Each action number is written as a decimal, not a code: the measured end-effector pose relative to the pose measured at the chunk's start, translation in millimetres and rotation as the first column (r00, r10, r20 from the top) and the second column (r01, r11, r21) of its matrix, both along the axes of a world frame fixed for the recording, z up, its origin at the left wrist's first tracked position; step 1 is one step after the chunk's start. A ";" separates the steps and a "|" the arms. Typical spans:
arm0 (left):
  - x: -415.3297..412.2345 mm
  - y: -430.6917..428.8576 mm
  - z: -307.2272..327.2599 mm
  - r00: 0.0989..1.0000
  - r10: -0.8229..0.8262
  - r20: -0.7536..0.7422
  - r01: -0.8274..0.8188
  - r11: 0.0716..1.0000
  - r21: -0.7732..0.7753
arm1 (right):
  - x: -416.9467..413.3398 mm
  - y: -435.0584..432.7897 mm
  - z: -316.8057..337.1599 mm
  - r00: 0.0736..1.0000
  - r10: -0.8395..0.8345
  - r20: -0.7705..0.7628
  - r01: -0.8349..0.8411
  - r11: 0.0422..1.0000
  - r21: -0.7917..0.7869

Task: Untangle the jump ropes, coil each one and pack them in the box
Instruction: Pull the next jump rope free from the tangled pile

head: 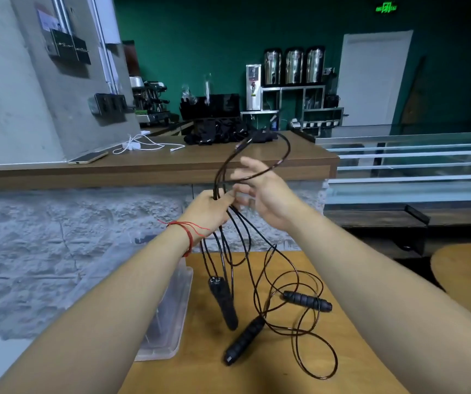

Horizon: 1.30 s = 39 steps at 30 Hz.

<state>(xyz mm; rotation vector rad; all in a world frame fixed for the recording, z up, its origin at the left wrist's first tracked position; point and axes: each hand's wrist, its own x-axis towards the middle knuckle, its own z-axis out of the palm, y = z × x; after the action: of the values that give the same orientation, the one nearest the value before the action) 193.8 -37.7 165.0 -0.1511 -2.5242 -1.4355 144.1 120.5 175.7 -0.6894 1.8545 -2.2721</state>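
Standing at the left edge of the smooth wooden table (pixel 257 373) is a clear rectangular plastic box (pixel 169 322). Thin, glossy black jump ropes (pixel 224 305) hang looped from the left hand (pixel 208 206), which grips them bunched. The right hand (pixel 265 191) is spread wide and blurred. Two ribbed cylindrical handles (pixel 308 300) lie on the table.

Place: a café or drink bar.
Landmark: a long wooden counter (pixel 154 163).
Behind the counter, left: an espresso machine (pixel 150 102).
Behind the counter, middle: three steel drink urns (pixel 294 65) on a metal shelf (pixel 292 88), with a white water boiler (pixel 253 86) just beside them.
Right of the counter: a glass display case (pixel 410 166).
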 end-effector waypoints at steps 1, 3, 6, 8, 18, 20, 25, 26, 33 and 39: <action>0.5 -0.8 1.0 1.000 0.016 -0.026 -0.015 1.000 0.019 | 0.3 5.1 -14.4 0.999 -0.038 -0.031 0.040 0.995 0.094; 0.0 -3.3 3.5 0.996 0.043 -0.082 -0.041 0.999 0.031 | 1.5 14.0 -41.3 0.995 -0.021 -0.102 0.055 0.937 0.345; 1.1 -4.3 16.1 0.988 0.030 -0.152 -0.027 0.999 0.027 | 0.4 24.5 -75.0 0.993 0.112 0.024 -0.109 0.858 0.502; 2.5 -8.2 29.2 0.982 0.022 -0.187 -0.019 1.000 0.015 | -8.1 31.3 -94.6 0.992 0.112 0.063 -0.128 0.816 0.564; -3.2 -40.8 92.8 0.900 0.187 -0.394 -0.115 0.973 0.200 | -19.7 88.7 -142.4 0.993 0.102 -0.051 0.017 0.309 0.951; -5.7 -41.3 97.9 0.896 0.177 -0.407 -0.101 0.974 0.201 | -21.6 94.3 -149.4 0.982 0.106 -0.153 0.130 0.201 0.971; -7.5 -26.7 98.0 0.902 0.141 -0.408 -0.075 0.982 0.175 | -17.4 77.1 -135.2 0.917 0.156 -0.366 0.330 0.214 0.919; -9.0 -24.7 96.9 0.905 0.130 -0.406 -0.065 0.983 0.172 | -10.6 67.8 -124.9 0.924 0.167 -0.345 0.269 0.358 0.894; -9.3 -20.1 102.1 0.902 0.197 -0.384 -0.080 0.950 0.301 | 10.4 15.4 -111.8 0.921 0.344 -0.184 -0.022 0.517 0.855; 3.0 -38.5 117.9 0.870 0.343 -0.354 -0.160 0.876 0.455 | -5.3 35.6 -142.4 0.940 0.294 -0.173 0.025 0.448 0.894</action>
<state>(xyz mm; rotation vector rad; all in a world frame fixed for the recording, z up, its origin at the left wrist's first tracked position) 196.8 -76.2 282.8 -0.0403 -1.7730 -1.5815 138.8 156.2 33.3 -0.9324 2.5916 -0.7825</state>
